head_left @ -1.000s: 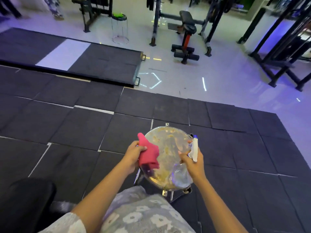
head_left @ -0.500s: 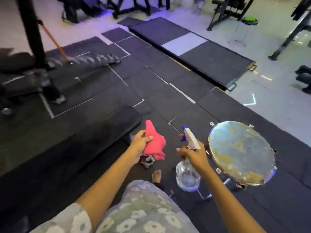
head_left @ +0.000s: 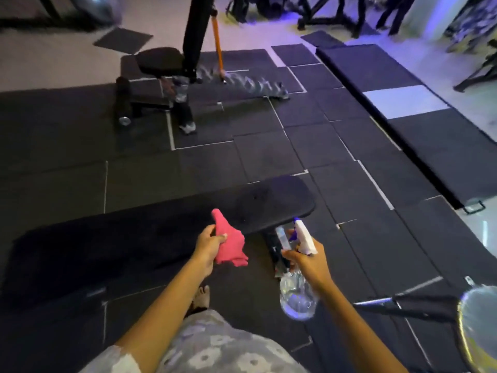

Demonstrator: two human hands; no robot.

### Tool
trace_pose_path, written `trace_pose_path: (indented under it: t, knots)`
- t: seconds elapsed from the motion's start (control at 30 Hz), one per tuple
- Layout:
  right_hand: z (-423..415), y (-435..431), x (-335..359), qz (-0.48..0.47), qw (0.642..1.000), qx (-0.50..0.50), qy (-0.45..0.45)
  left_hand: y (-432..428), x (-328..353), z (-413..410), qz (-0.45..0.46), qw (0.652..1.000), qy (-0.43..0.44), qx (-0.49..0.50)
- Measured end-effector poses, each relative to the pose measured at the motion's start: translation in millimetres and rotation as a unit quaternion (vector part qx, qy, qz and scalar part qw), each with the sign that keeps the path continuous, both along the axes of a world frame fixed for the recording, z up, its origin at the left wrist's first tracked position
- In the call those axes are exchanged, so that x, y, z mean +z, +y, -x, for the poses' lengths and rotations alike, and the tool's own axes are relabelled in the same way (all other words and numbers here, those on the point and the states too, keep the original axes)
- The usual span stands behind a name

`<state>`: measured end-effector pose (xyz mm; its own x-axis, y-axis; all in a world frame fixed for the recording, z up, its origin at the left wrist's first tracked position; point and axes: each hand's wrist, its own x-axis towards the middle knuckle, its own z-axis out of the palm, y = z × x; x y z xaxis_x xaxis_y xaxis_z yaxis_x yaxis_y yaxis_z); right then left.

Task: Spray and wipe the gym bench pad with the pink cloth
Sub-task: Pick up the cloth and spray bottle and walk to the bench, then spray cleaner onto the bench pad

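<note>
The long black gym bench pad [head_left: 150, 232] stretches from the lower left to a rounded end at centre right. My left hand [head_left: 208, 244] holds the bunched pink cloth [head_left: 230, 244] just above the pad's near edge. My right hand [head_left: 306, 261] grips a clear spray bottle [head_left: 297, 292] by its neck; the white and blue nozzle points up and left toward the pad's rounded end. The bottle hangs beside the pad, over the floor and the bench's leg.
Black rubber floor tiles [head_left: 269, 152] cover the ground. A round metal stool top [head_left: 478, 324] sits at the lower right. Another bench with a black upright post [head_left: 196, 36] stands at the top, with an orange-handled mop [head_left: 217, 41] beside it. A raised black platform [head_left: 419, 125] runs along the right.
My view has swung left, so the bench pad now lies across the middle and the metal stool has slid to the lower right. Both hands keep their hold and are closer to the pad.
</note>
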<state>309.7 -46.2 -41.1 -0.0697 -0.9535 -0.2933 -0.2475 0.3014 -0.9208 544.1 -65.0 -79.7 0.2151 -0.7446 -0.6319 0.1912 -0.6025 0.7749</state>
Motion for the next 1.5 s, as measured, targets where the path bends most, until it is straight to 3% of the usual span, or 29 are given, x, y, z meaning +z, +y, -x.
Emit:
trace_pose_path:
  t: [0.3,0.43,0.57,0.67,0.73,0.8,0.9,0.93,1.03,1.1,1.23,1.37,1.5]
  knots:
    - [-151.9,-85.6,-50.3,-0.066,0.995,0.066,0.037,-61.9,-70.1,-170.9,-0.057,0.978,0.054,0.191]
    - [-196.9,-120.4,-83.4,-0.090,0.987,0.110,0.073,-84.6,-88.1,-206.2,-0.075,0.966,0.079,0.233]
    - [-225.7,-145.9,-112.8,-0.132,0.979,0.149,0.050,-107.1,-109.0,-227.1,-0.057,0.955,0.124,0.262]
    - [-238.1,-166.7,-139.1,-0.150,0.970,0.185,0.044,-115.6,-142.7,-237.9,-0.063,0.947,0.086,0.304]
    - [-240.5,-178.1,-160.2,-0.156,0.966,0.201,0.046,-105.2,-175.2,-242.4,-0.114,0.936,0.000,0.333]
    - [-240.3,-188.3,-180.6,-0.167,0.962,0.210,0.052,-86.9,-215.5,-244.5,-0.216,0.925,-0.113,0.291]
    - [-235.6,-200.4,-211.4,-0.208,0.951,0.221,0.059,-61.4,-253.3,-229.9,-0.344,0.888,-0.278,0.126]
    - [-232.6,-203.9,-222.0,-0.225,0.948,0.220,0.054,-55.7,-259.5,-221.3,-0.328,0.877,-0.343,0.076]
    - [-223.7,-215.4,-246.1,-0.274,0.933,0.226,0.053,-52.8,-278.4,-189.8,-0.132,0.839,-0.520,-0.087]
    - [-221.2,-223.6,-256.7,-0.293,0.922,0.246,0.061,-65.8,-291.4,-167.2,-0.045,0.814,-0.546,-0.191]
    - [-221.9,-239.5,-274.5,-0.309,0.913,0.260,0.066,-105.7,-309.1,-135.0,-0.001,0.766,-0.561,-0.314]
    - [-227.1,-256.4,-289.3,-0.323,0.898,0.278,0.113,-137.0,-321.9,-124.0,-0.012,0.772,-0.542,-0.330]
    - [-229.5,-270.5,-294.8,-0.306,0.883,0.292,0.204,-150.6,-331.3,-116.9,-0.013,0.755,-0.565,-0.334]
